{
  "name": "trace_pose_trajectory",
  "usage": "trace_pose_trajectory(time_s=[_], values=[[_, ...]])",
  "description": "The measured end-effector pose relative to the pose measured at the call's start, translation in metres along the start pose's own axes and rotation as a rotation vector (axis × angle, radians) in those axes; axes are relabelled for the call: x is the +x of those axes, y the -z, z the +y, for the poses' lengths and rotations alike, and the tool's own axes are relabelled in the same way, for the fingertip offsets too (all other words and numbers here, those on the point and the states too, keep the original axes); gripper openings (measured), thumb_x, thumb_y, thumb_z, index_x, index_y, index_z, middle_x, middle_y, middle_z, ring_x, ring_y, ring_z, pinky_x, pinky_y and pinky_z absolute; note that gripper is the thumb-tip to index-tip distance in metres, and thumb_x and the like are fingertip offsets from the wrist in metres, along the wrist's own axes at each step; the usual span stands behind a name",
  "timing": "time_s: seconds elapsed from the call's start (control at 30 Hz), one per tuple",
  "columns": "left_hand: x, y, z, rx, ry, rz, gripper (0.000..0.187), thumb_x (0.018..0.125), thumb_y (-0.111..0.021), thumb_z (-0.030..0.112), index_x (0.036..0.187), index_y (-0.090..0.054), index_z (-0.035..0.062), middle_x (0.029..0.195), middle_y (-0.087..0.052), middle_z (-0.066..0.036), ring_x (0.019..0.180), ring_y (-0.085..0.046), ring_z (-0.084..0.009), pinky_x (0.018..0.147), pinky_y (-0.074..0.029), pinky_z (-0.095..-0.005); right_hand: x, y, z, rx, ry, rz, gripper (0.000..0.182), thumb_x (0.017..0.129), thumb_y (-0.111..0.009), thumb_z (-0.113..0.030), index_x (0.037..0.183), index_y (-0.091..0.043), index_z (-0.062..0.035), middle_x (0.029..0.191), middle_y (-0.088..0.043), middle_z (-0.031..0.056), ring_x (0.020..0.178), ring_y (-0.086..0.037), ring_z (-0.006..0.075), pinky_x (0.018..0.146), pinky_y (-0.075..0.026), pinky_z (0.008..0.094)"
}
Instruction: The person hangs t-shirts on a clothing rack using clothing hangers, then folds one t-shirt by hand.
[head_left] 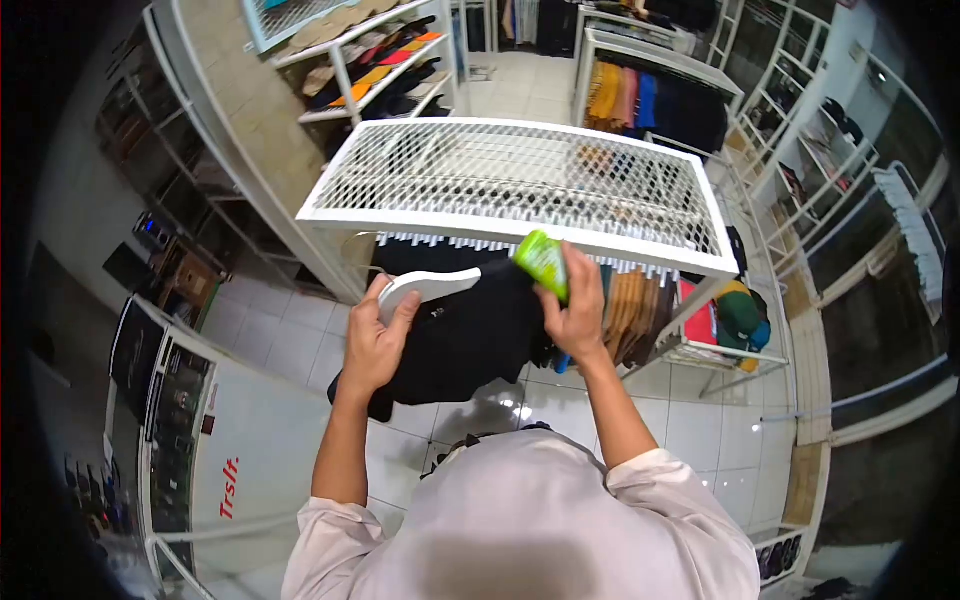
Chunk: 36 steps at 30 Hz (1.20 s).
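Black garment (470,340), white hanger (425,288), green tag (543,262), white mesh rack (520,180)

White tiled floor (300,330) shines under bright light; a white mesh-topped clothes rack (520,180) stands centre, with stocked shelves (375,60) behind.

– What does the black garment (470,340) hide?
– Most of the white hanger (425,288); only one arm shows. The right hand (578,318) covers the green object's (543,262) lower end.
– And the clothes under the mesh rack (520,180)?
– Their tops are hidden by it. The labels on the far shelves (375,65) are too small to read.
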<state>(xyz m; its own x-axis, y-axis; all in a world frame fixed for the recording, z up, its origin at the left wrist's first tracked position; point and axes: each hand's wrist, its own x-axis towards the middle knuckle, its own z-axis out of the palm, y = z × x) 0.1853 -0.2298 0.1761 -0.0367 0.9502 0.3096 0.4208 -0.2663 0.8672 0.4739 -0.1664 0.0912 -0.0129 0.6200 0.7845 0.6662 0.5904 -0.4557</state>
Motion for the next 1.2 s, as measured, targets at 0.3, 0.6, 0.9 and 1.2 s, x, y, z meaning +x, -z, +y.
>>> trace_pose_trajectory(time_s=[0.3,0.6,0.9,1.2], values=[[0.012,-0.025,-0.006,-0.046,-0.009,-0.021,0.028,0.103,-0.066,0.028,0.097,-0.063,0.0003,0.071,-0.058,-0.001,0.065,-0.054,-0.0089,0.060,-0.043,-0.0278,0.046,0.029,0.153,-0.519,-0.291,-0.012,0.060,0.096,-0.067,-0.040,0.146,-0.056,-0.0085,0.126,-0.063,0.0161,0.117,-0.056,0.0360,0.099,-0.041,0.0514],[-0.022,-0.007,-0.016,0.082,0.163,0.073,0.032,0.101,-0.068,0.029,0.105,-0.067,-0.0027,0.076,-0.068,-0.009,0.071,-0.065,-0.0151,0.066,-0.051,-0.0326,0.047,0.011,0.082,-0.431,-0.086,0.046,0.059,0.093,-0.072,-0.038,0.143,-0.059,-0.0090,0.134,-0.059,0.0192,0.127,-0.053,0.0373,0.107,-0.038,0.0486],[-0.068,0.056,-0.041,0.510,0.430,0.324,0.039,0.102,-0.060,0.035,0.115,-0.066,-0.0016,0.087,-0.072,-0.025,0.087,-0.071,-0.0445,0.081,-0.052,-0.0488,-0.024,-0.084,-0.040,0.261,-0.076,-0.365,0.042,0.088,-0.077,-0.019,0.127,-0.068,-0.0064,0.130,-0.060,0.0171,0.120,-0.058,0.0360,0.100,-0.044,0.0443],[-0.055,0.121,-0.144,0.572,0.539,0.375,0.038,0.100,-0.062,0.033,0.121,-0.064,0.0024,0.089,-0.072,-0.026,0.094,-0.069,-0.0483,0.083,-0.052,-0.0522,-0.060,-0.166,-0.111,0.586,-0.127,-0.796,0.029,0.089,-0.075,-0.016,0.116,-0.072,-0.0052,0.106,-0.069,0.0158,0.091,-0.071,0.0300,0.081,-0.057,0.0379]])
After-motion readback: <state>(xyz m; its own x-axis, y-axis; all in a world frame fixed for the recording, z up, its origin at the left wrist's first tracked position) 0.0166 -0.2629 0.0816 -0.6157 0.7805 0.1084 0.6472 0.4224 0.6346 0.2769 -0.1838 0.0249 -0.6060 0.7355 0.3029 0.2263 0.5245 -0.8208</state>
